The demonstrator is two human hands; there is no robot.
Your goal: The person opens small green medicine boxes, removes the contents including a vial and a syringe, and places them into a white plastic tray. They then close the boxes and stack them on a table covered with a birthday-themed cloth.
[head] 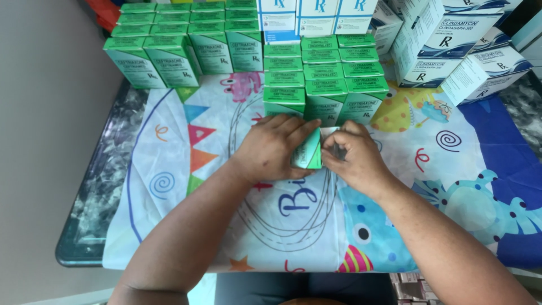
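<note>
Two hands, the left hand (270, 149) and the right hand (355, 155), share one small green carton (308, 152). Behind stand roughly thirty green cartons (324, 73) and about nine white-and-blue boxes (446, 42).

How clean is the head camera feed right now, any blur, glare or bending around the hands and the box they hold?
Head view: light is soft and even, with no hard shadows or glare on the cloth. The left hand, right hand and small green box between them look slightly soft, likely motion blur. The stacked green boxes read sharper. Wide-lens bending shows at the table edge.
</note>
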